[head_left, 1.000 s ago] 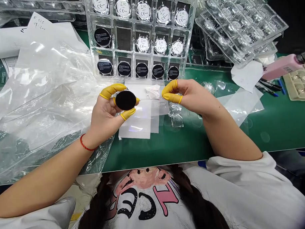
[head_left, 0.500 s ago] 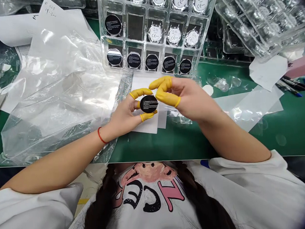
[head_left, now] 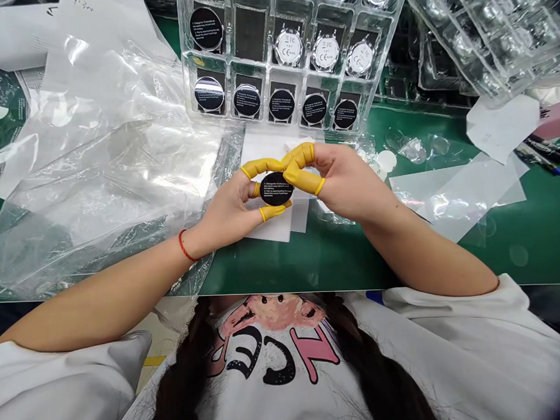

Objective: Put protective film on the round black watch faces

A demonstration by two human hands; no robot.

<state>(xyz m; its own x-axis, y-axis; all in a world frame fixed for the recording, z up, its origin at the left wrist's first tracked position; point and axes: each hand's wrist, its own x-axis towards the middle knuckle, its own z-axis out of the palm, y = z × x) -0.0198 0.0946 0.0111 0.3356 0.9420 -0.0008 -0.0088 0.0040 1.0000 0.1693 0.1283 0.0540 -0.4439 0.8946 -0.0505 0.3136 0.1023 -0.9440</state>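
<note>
My left hand (head_left: pixel 234 202), with yellow finger cots, holds a round watch (head_left: pixel 276 188) by its rim between the fingers and thumb. The watch's black face, with lines of white print, is turned up toward me. My right hand (head_left: pixel 327 174), also in yellow cots, has its thumb and forefinger pinched on the watch's upper right edge. Those fingertips cover that bit of the rim, so any film edge between them is hidden. Beyond my hands, a clear plastic tray (head_left: pixel 266 68) carries watches in its compartments, some black face up, others with silver backs showing.
Clear plastic bags (head_left: pixel 99 179) spread over the left of the green table (head_left: pixel 245 266). White paper (head_left: pixel 271 232) lies under my hands. Film sheets (head_left: pixel 445 192) and small round discs (head_left: pixel 386 162) are at right. More stacked trays (head_left: pixel 489 37) and pens (head_left: pixel 542 155) lie farther back.
My right thumb and forefinger have closed onto the watch's upper right edge. The left hand still holds the watch in nearly the same place, and the view has shifted slightly.
</note>
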